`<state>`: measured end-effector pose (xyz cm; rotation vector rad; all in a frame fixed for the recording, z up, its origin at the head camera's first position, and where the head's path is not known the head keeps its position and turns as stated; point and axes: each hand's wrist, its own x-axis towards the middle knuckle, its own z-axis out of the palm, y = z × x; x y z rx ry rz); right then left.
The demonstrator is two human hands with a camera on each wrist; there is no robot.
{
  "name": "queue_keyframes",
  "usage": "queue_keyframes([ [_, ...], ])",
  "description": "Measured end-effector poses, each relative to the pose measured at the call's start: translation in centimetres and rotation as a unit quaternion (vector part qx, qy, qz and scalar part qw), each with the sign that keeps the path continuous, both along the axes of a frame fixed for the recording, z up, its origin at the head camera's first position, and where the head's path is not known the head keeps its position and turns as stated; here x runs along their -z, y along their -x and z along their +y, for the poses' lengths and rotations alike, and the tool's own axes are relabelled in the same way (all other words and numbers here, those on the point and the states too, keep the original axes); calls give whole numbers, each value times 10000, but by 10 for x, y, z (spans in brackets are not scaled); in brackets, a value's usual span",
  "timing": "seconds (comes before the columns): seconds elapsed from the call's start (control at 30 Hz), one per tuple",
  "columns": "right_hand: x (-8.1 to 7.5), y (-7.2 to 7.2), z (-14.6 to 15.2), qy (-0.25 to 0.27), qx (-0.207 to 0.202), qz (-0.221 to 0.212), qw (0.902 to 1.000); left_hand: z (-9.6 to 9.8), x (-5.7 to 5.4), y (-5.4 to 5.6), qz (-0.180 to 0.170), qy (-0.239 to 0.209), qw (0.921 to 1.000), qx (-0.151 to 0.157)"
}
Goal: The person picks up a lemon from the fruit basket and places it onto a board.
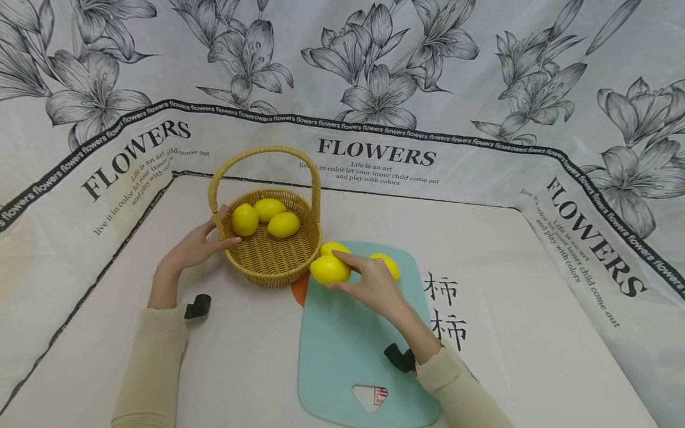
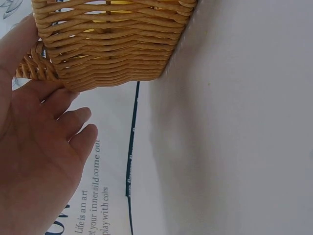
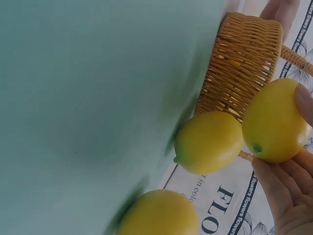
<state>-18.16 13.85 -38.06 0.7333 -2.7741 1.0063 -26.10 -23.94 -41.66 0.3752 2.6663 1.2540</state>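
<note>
A wicker basket (image 1: 278,261) with a tall arched handle holds three lemons, one of them a lemon (image 1: 283,224) at the right of the group. My left hand (image 1: 195,244) grips the basket's left rim by the handle's foot, thumb over the rim and fingers outside, as the left wrist view also shows. Between thumb and fingers of my right hand (image 1: 377,285) is a lemon (image 3: 275,120), raised above the cutting board (image 1: 342,345) beside the basket's right side. Two more lemons lie on the board: one lemon (image 3: 209,142) near the basket, another lemon (image 1: 385,266) farther right.
The light blue board has a cut-out at its near end. An orange round patch (image 1: 298,291) shows between basket and board. Black characters (image 1: 449,309) mark the white tablecloth to the right. A floral printed cloth (image 1: 374,65) rises behind and at both sides.
</note>
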Motion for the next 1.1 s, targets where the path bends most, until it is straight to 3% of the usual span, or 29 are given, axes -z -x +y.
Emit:
queue_keyframes([
  [0.47, 16, -4, 7, -328, -196, -102, 9992, 1, -1, -1, -72, -2, 10000, -19],
  [1.1, 20, -5, 6, -797, -447, -328, 9953, 1, -2, -2, 5, 13, 10000, 31],
])
